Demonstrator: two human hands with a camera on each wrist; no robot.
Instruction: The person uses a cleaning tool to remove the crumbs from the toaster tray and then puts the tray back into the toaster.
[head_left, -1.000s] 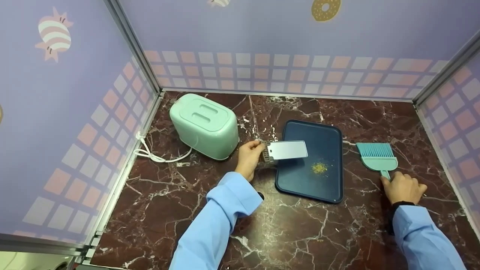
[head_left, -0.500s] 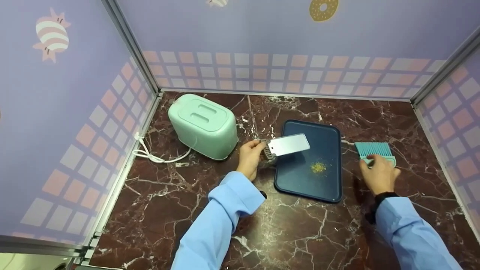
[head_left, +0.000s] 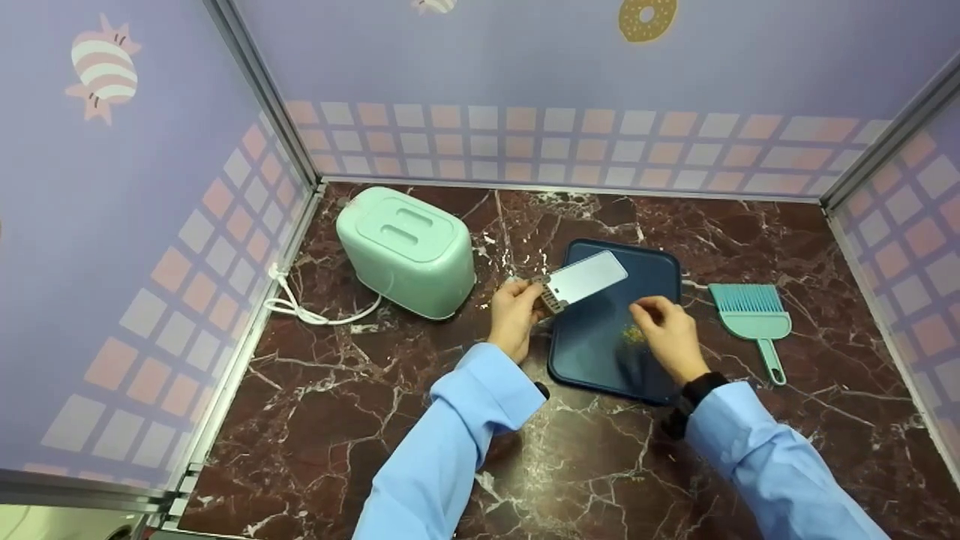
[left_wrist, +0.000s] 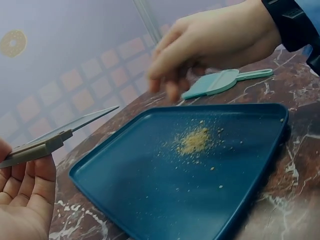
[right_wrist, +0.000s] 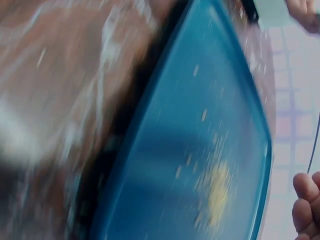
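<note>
My left hand (head_left: 514, 319) holds a flat silver crumb tray (head_left: 586, 277) by its brown-grey slotted end, tilted up above a dark blue tray (head_left: 589, 356). In the left wrist view the crumb tray (left_wrist: 75, 124) shows nearly edge-on. A small heap of yellow crumbs (left_wrist: 196, 141) lies on the blue tray, with bits scattered around it. Over that heap hovers my right hand (head_left: 670, 334), fingers loosely bent and nothing visible in them. A mint hand brush (head_left: 757, 325) with teal bristles lies right of the blue tray.
A mint toaster (head_left: 409, 255) stands at the back left, its white cord (head_left: 322, 321) coiled beside it on the marbled tabletop (head_left: 315, 420). Patterned panels (head_left: 480, 142) wall in the back and both sides.
My right hand has let go of the brush handle and moved left over the blue tray. The left hand has shifted slightly right, and the crumb tray's far end has swung upward.
</note>
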